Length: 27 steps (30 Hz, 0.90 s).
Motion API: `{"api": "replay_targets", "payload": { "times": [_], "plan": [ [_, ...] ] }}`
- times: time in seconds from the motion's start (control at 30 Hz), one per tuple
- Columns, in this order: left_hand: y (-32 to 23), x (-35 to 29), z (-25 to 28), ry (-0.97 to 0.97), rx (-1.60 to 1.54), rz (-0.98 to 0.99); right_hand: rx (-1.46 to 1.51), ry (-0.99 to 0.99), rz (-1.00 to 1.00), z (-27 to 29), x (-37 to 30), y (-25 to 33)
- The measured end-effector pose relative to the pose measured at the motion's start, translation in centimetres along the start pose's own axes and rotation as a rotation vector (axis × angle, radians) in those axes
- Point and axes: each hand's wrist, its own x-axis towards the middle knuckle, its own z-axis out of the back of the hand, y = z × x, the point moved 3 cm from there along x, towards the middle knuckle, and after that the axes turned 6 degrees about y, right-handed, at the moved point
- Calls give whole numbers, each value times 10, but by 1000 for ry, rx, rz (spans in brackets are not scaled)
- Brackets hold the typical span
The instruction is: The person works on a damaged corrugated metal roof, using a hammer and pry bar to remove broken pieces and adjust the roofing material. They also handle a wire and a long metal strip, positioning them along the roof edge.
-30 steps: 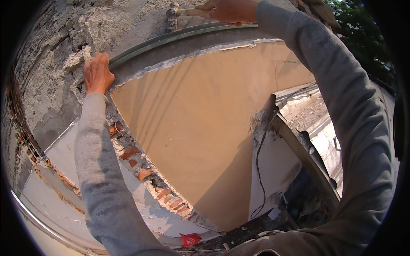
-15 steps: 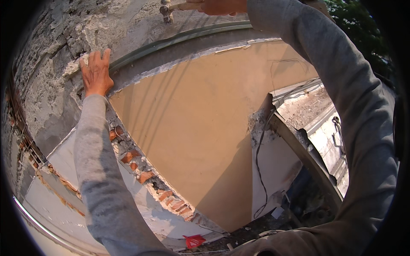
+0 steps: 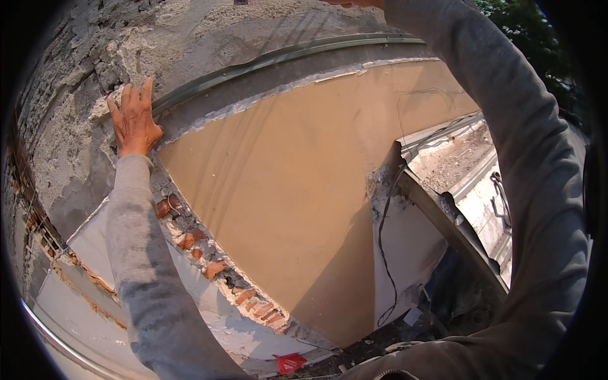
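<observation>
- Left hand (image 3: 135, 123): fingers up and spread apart, laid on rough concrete (image 3: 183, 44); thumb side next to the strip's end. Nothing seen gripped.
- Right hand (image 3: 356, 3): only a sliver in at the top edge, up and right of the left hand. Can't tell if spread or gripping.
- Dark tip (image 3: 240, 2) of something: top edge, left of the right hand, apart from it in what shows; too cut off to name.
- Green strip (image 3: 278, 58): starts right beside the left hand's thumb side, runs up and right, passing below the right hand. Can't tell if the left hand bears on it.
- Strip handling: looks like metal; likely stiff, fairly light for its length, edges maybe sharp. Best hold probably the end by the left hand plus a second spot well along.
- Concrete handling: under and above the left hand; hard, heavy, grippy, but crumbly lip likely sheds bits. Flat palm on a sound patch, not the broken edge.
- Tan panel (image 3: 272, 171): below and right of the left hand, past a grey band (image 3: 266, 79).
- Broken brick edge (image 3: 215, 269): runs down and right from below the left wrist.
</observation>
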Motion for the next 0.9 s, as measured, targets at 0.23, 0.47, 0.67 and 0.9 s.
{"api": "replay_targets", "payload": {
  "times": [0.23, 0.47, 0.67, 0.9],
  "plan": [
    [5, -8, 0, -64, -46, 25, -13, -481, 188, 21, -7, 34],
    [3, -13, 0, 23, -61, 9, -387, -213, 198, 65, -3, 41],
    [1, -12, 3, 35, -23, 23, 120, -416, -143, 24, 5, 18],
    [-9, -8, 9, 108, 49, -57, -280, -135, 294, 29, 1, 9]
  ]
}}
